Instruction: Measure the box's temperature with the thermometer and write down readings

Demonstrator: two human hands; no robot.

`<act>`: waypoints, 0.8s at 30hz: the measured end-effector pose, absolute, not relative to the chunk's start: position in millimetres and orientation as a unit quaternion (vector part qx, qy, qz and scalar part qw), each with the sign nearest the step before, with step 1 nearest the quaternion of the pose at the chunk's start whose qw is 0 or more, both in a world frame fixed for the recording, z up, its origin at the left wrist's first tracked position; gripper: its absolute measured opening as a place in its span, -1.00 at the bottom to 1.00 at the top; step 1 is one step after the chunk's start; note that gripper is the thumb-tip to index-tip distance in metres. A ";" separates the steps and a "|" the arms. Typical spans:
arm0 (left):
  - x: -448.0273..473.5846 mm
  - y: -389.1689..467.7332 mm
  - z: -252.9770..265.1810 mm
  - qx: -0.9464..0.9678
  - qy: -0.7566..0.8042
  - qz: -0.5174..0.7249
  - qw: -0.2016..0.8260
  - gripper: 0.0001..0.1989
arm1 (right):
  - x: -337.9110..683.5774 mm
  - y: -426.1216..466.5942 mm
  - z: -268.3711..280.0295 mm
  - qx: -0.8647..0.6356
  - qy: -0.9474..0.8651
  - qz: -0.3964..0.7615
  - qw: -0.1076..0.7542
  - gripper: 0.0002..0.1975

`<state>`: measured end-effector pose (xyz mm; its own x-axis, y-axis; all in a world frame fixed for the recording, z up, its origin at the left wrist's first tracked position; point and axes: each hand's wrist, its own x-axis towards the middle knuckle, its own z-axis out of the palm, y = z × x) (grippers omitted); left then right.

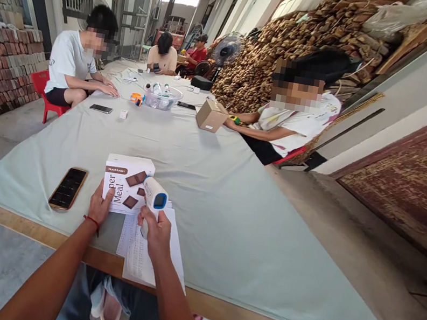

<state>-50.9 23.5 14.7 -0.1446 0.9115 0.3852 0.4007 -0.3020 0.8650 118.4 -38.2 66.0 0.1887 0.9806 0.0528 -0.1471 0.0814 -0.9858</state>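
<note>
Lower centre: left hand (99, 207) pinched a white box (122, 196) at its left side, thumb on the front, other fingers mostly hidden. Right hand (159, 234) had its fingers curled round the handle of a thermometer (155, 192), which overlapped the box's right edge; contact could not be told. Papers (175, 241) lay below. Phone (68, 188) lay flat, lower left, near the box.

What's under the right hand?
Sheets of paper, with writing visible, lie on the tablecloth below the right hand. The hand and its thermometer gun hide part of them; what's there can't be seen.
</note>
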 end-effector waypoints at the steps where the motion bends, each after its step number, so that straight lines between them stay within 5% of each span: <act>1: -51.5 23.4 14.3 0.613 0.543 0.524 0.234 -0.48 | 115.9 -36.2 66.1 -0.489 -0.433 0.469 0.594 -0.67; 24: -50.4 26.5 8.5 0.593 0.552 0.532 0.248 -0.50 | 101.2 -29.3 71.6 -0.548 -0.514 0.369 0.547 -0.73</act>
